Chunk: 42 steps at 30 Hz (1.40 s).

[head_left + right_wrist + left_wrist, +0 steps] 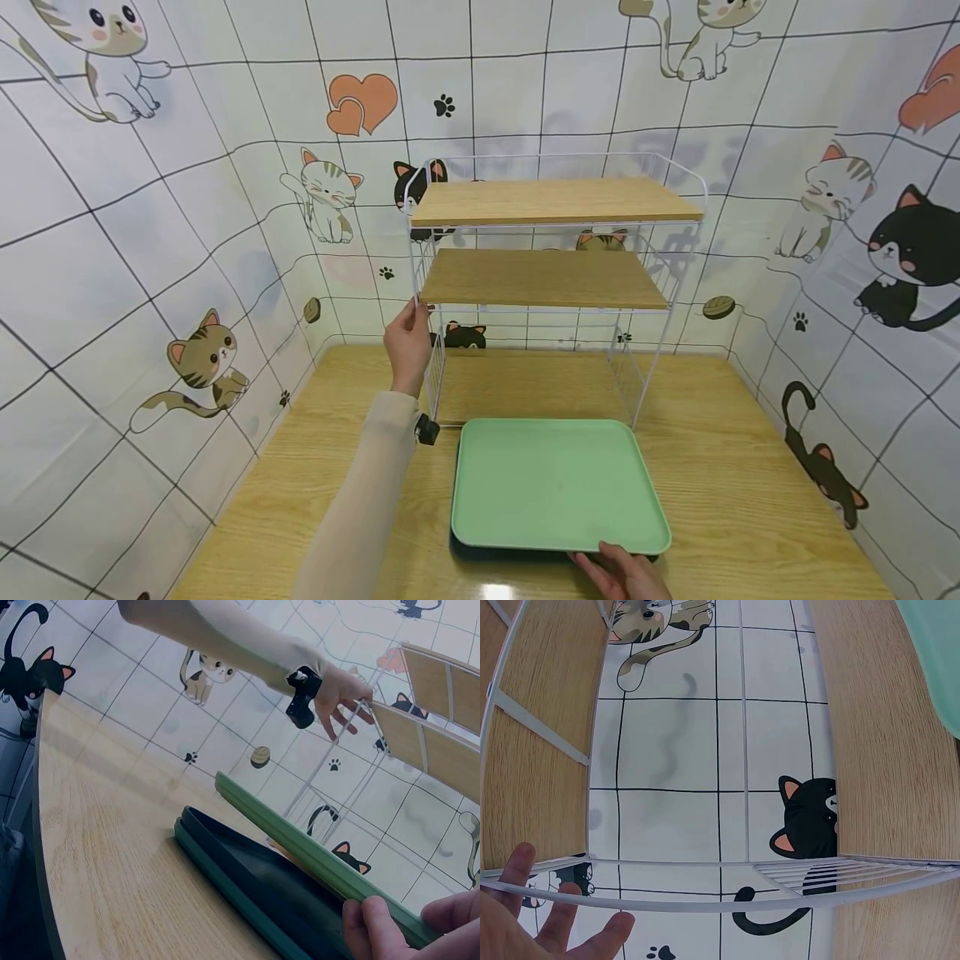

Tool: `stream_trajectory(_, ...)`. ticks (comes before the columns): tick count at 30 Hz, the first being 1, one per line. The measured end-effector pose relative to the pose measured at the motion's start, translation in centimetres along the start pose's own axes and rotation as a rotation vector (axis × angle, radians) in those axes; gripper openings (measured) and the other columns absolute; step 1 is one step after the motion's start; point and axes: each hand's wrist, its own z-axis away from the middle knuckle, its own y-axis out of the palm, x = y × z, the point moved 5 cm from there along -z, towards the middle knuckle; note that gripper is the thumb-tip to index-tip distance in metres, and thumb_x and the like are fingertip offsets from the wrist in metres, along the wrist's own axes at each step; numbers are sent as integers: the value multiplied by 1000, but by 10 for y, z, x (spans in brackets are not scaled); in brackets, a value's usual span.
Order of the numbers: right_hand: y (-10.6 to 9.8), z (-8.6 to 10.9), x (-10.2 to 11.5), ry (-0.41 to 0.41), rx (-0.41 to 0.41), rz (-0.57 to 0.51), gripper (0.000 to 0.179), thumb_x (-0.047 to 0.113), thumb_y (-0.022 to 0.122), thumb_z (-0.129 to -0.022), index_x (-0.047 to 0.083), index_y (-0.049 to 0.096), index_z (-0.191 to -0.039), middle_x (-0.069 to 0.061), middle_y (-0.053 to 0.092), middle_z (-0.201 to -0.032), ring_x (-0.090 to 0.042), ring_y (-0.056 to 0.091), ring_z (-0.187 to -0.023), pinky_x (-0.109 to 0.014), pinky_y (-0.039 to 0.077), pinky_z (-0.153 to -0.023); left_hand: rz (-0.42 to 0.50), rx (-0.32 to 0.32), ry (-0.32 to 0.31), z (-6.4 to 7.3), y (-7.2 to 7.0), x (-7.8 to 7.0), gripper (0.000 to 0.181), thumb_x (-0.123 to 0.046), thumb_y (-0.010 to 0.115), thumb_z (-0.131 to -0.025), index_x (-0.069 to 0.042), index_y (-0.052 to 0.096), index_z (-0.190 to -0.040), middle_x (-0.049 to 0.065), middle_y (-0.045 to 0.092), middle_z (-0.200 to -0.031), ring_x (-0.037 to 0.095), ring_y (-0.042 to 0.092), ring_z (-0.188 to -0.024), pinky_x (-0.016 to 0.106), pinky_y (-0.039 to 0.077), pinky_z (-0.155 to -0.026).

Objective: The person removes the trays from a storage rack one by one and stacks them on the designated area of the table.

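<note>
A white wire shelf rack (649,377) with wooden boards stands on the table. My left hand (407,346) holds the rack's left front post beside the middle board (547,279); its other fingers (619,930) spread loosely past the wire. In front of the rack lies a light green tray (555,483). My right hand (626,575) pinches this tray's near edge, thumb above and fingers beneath. The right wrist view shows the light green tray tilted, its near side raised above dark green trays (232,859) stacked on the table.
The wooden table (735,483) reaches back to walls covered in a cat-printed sheet (525,100). The rack's top board (555,202) has a low wire rail around it. Its bottom board (532,387) sits just behind the trays.
</note>
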Motion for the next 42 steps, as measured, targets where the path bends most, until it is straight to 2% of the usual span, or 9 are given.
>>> stream_trajectory(5, 0, 0, 0, 3, -4, 10, 19, -2, 72, -90, 13, 67, -100, -10, 73, -101, -28, 74, -100, -26, 49, -101, 7, 1, 4, 0, 1, 0, 38, -30, 53, -108, -7, 67, -136, 13, 71, -128, 25, 62, -127, 28, 37, -69)
stream_trajectory(10, 0, 0, 1, -1, -48, 44, 14, -2, 66, -94, 11, 67, -99, -9, 73, -99, -27, 75, -98, -26, 51, -100, -6, 0, 0, 0, 1, 1, 38, -31, 53, -108, -9, 68, -135, 12, 71, -128, 25, 66, -120, 27, 29, -56)
stream_trajectory(13, 0, 0, 1, 2, -72, 58, 10, -1, 71, -92, 6, 67, -98, -9, 73, -98, -27, 75, -97, -26, 51, -99, -7, 2, -4, 0, 1, 1, 38, -31, 53, -108, -9, 68, -135, 11, 72, -127, 24, 66, -118, 27, 28, -55)
stream_trajectory(19, -3, -1, 2, 25, -92, 122, 33, 5, 81, -87, -7, 59, -109, -13, 74, -95, -25, 76, -94, -24, 53, -94, 8, 4, -7, 0, 2, 1, 39, -31, 53, -108, -8, 66, -137, 12, 71, -128, 27, 64, -123, 30, 34, -65)
stream_trajectory(26, -7, -3, 0, 35, -144, 274, 64, 12, 66, -101, -24, 31, -139, -19, 76, -99, -22, 76, -95, -26, 55, -92, 18, -1, -10, 0, 5, 2, 39, -30, 53, -108, -8, 66, -137, 13, 73, -125, 28, 64, -120, 32, 36, -69)
stream_trajectory(29, -9, 0, 0, 65, -167, 323, 63, 16, 63, -103, -28, 34, -137, -17, 77, -98, -18, 76, -94, -26, 55, -93, 22, -2, -11, 0, 5, 2, 40, -30, 53, -107, -8, 65, -138, 13, 73, -124, 28, 64, -123, 33, 40, -77)
stream_trajectory(33, -6, 8, 3, 94, -144, 285, 49, 11, 63, -102, -27, 45, -128, -15, 77, -97, -17, 75, -93, -27, 54, -95, 26, -4, 2, -2, 5, 2, 40, -30, 53, -107, -8, 66, -137, 13, 73, -125, 24, 61, -128, 36, 42, -88)
stream_trajectory(40, -95, -41, -15, 190, -57, 107, 34, 4, 65, -97, -16, 58, -123, -25, 73, -113, -26, 72, -109, -35, 46, -109, 30, 3, -7, -1, 6, 4, 41, -30, 54, -107, -7, 64, -139, 13, 73, -125, 24, 61, -129, 38, 44, -92)
stream_trajectory(42, -96, -39, -17, 208, -43, 99, 26, 6, 63, -99, -12, 64, -118, -21, 74, -113, -24, 72, -109, -33, 46, -109, 28, 4, -7, -1, 6, 4, 40, -30, 53, -107, -7, 65, -138, 13, 72, -126, 25, 61, -128, 37, 43, -90)
